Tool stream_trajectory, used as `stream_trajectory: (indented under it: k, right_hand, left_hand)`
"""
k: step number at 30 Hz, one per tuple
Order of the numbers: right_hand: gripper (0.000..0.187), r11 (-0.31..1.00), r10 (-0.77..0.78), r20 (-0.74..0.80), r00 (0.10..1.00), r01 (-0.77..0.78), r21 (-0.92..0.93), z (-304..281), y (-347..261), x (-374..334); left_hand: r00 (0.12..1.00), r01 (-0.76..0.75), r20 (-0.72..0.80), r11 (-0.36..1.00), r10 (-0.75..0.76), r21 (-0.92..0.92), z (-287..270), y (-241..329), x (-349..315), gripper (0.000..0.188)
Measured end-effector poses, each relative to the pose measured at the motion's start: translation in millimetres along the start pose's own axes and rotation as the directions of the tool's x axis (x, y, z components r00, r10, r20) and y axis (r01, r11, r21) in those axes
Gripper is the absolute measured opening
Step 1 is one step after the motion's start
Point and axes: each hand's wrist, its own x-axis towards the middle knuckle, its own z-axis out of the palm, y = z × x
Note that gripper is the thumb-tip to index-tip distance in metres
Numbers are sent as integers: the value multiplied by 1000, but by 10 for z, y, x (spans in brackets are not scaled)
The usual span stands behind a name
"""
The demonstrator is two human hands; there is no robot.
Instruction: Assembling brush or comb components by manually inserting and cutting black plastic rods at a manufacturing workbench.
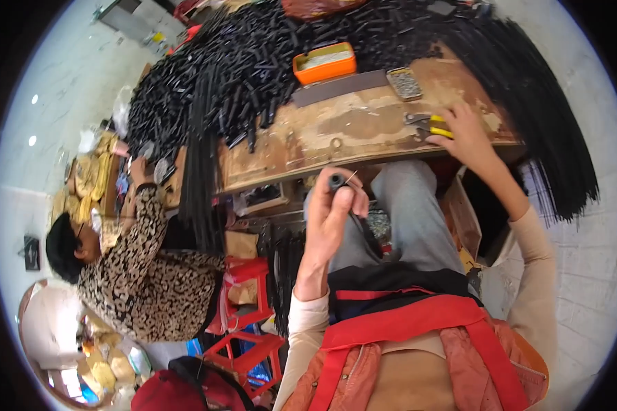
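In the head view, any lettering is too small or blurred for us to read. From the lower edge we see the left forearm rise to the centre, where the left hand [329, 219], thumb toward us, is curled around a black tube [337, 181], its dark round end facing up; a thin metal piece [351, 177] shows beside that end. Our right arm bends up from the lower right, wrist turned inward; the right hand [468, 133] has thumb and fingers around the yellow-handled pliers [432, 124], right of centre over the wooden table [281, 156]. Beyond, at upper centre, we see an orange box [327, 75] and a heap of black pieces [206, 89].
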Motion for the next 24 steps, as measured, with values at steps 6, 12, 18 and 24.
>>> stream_trajectory:
  k: [6,12,18,24]
  right_hand:
    - [31,921,44,27,999,-51,387,41,142,58]
    - [27,220,-53,706,707,-681,698,-500,-880,-143]
    - [48,870,-142,187,972,32,492,-871,-1411,-284]
    - [56,921,-243,-75,967,254,296,-777,-1534,-282]
  left_hand:
    - [991,44,-117,991,-58,-124,93,-48,-9,35]
    - [982,74,-165,992,-91,-105,115,101,-126,19]
    - [996,-45,-71,995,52,94,179,93,-274,46]
    - [1000,1,-15,992,0,128,200,161,-437,42]
